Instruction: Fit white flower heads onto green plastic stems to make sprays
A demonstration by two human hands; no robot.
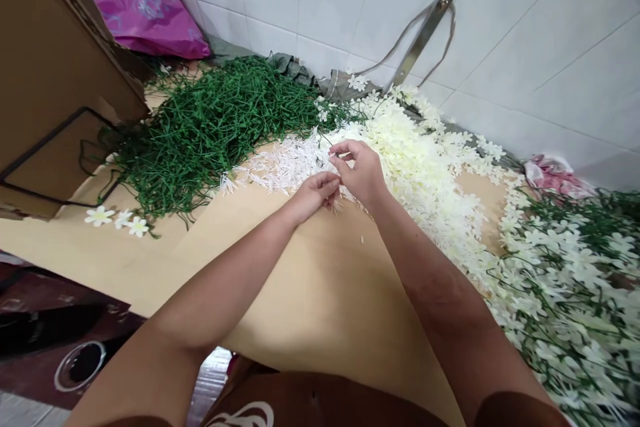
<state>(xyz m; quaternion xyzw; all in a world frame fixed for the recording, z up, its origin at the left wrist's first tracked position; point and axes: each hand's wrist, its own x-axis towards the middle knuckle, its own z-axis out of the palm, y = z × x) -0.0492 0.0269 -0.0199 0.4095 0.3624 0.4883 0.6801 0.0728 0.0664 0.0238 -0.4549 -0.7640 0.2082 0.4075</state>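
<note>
My right hand pinches a thin dark artificial stem between thumb and fingertips, its end pointing up and left. Just below and to the left, my left hand is closed with thumb and fingers together; what it holds is too small to make out. The two hands nearly touch. Beneath and behind them lies a heap of thin white stamen pieces. To the right spreads a large pile of loose cream-white artificial petals. A tangled mound of green plastic stems stands at the left.
Assembled white flowers on stems cover the right side. Several single flowers lie at the left on the tan board. A cardboard box, black wire frame and purple bag bound the left. A metal bar leans against the tiled wall.
</note>
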